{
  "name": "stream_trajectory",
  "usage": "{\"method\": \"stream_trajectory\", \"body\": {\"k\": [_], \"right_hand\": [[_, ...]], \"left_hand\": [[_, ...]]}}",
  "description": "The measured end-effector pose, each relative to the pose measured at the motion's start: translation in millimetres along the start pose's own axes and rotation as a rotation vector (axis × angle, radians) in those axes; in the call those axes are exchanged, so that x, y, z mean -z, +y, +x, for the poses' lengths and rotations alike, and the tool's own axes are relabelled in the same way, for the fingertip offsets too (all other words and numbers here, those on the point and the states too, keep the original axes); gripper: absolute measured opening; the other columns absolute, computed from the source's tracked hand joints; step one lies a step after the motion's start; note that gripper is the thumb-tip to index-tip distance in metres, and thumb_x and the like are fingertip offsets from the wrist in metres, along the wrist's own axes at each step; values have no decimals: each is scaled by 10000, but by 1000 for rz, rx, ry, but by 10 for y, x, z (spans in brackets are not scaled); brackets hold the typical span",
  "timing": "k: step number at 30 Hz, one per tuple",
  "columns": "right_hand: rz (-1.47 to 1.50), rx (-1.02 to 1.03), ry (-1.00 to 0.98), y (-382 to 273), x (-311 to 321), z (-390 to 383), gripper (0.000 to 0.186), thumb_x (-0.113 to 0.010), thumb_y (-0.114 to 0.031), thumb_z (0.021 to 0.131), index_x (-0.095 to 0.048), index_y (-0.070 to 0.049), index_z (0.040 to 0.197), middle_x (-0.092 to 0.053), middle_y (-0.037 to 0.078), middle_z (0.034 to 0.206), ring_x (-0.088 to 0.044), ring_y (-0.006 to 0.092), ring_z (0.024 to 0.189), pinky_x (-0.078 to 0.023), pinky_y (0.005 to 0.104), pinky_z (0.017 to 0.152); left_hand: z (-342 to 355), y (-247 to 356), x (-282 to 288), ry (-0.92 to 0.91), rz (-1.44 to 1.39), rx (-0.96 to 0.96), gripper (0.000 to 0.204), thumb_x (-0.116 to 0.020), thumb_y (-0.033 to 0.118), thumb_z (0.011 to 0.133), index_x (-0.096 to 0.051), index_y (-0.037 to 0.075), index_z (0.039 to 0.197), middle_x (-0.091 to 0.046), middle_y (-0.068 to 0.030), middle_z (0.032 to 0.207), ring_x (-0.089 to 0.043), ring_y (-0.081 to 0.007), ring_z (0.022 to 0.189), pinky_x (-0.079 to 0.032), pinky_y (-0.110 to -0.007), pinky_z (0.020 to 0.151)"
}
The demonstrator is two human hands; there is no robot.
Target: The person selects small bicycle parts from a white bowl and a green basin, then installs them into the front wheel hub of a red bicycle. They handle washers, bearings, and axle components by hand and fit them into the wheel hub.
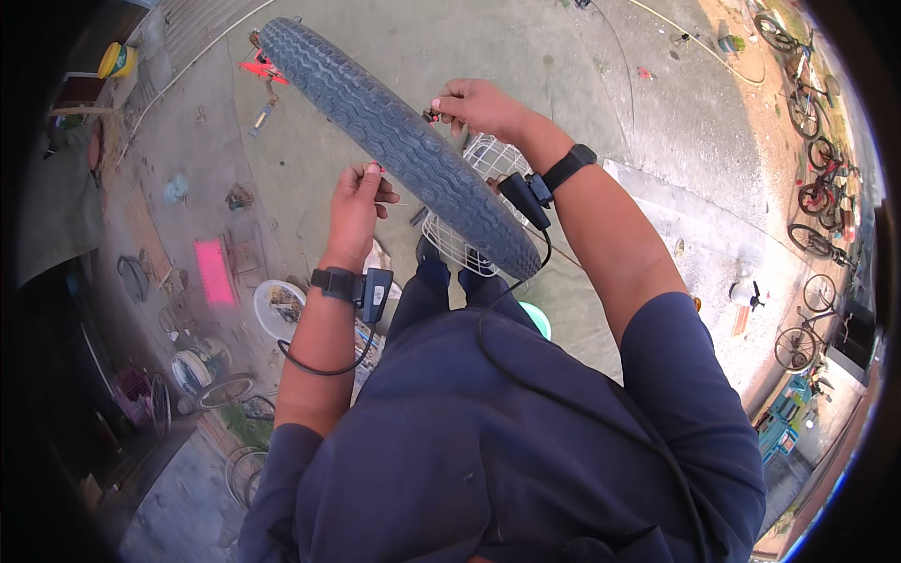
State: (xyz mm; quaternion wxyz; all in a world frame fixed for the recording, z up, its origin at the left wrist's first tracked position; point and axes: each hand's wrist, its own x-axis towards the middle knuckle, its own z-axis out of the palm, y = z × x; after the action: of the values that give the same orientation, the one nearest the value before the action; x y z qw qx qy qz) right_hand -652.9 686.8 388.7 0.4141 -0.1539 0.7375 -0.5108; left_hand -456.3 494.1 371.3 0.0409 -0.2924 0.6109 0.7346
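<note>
A grey bicycle tyre (394, 131) with a wavy tread slants across the view from upper left to lower right, seen edge-on. On its left side is my left hand (358, 200), fingers curled, thumb and forefinger pinched; a speck of red shows at the tips, too small to name. Across the tyre, my right hand (477, 106) pinches a small dark and red piece between thumb and fingers. A white wire basket (497, 155) sits beneath the tyre, partly hidden by it. Something red (263, 68) shows beside the tyre's far end.
Left on the ground are a white bucket (278, 310), a pink perforated panel (215, 272) and loose wheels (226, 391). Several bicycles (805, 113) line the right edge. A cable (542, 253) hangs from the device on my right wrist. A pale green basin (537, 319) shows beside my legs.
</note>
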Motion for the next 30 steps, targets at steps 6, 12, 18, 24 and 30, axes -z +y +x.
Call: {"method": "stream_trajectory", "body": {"k": [6,12,18,24,30], "right_hand": [[98,-42,31,-33,21,14,303,-664,-322,917,-663,-34,1011,-665,45,867,-630,114,671,-419,283,548],[15,-36,-37,-10,36,77,297,-647,-324,924,-660,-46,1029,-653,24,853,-626,115,704,-430,288,582],[86,-52,15,-51,27,49,303,-633,-329,938,-660,-40,1024,-652,26,849,-616,116,695,-427,281,580],[-21,-59,1,-66,21,21,333,-629,-347,930,-657,-40,1055,-664,26,909,-621,120,745,-436,280,609],[69,-65,80,-42,33,23,343,-649,-350,929,-656,-32,1061,-660,32,899,-617,120,728,-430,274,597]], "left_hand": [[-18,18,-12,23,-58,43,269,-525,328,1039,-566,64,1072,-636,-44,885,-655,-131,751,-448,-249,592],[-1,5,-23,7,-78,15,285,-512,341,1043,-569,64,1078,-634,-45,869,-652,-130,750,-448,-251,594],[-17,33,-38,36,-81,58,275,-520,330,1039,-573,62,1071,-629,-38,856,-649,-125,747,-443,-249,597],[-13,52,-25,-2,-77,64,275,-512,325,1042,-571,62,1095,-629,-33,877,-647,-121,742,-442,-248,602],[-35,35,-51,35,-78,42,261,-507,321,1044,-580,72,1072,-628,-25,877,-644,-117,741,-442,-253,603]]}}
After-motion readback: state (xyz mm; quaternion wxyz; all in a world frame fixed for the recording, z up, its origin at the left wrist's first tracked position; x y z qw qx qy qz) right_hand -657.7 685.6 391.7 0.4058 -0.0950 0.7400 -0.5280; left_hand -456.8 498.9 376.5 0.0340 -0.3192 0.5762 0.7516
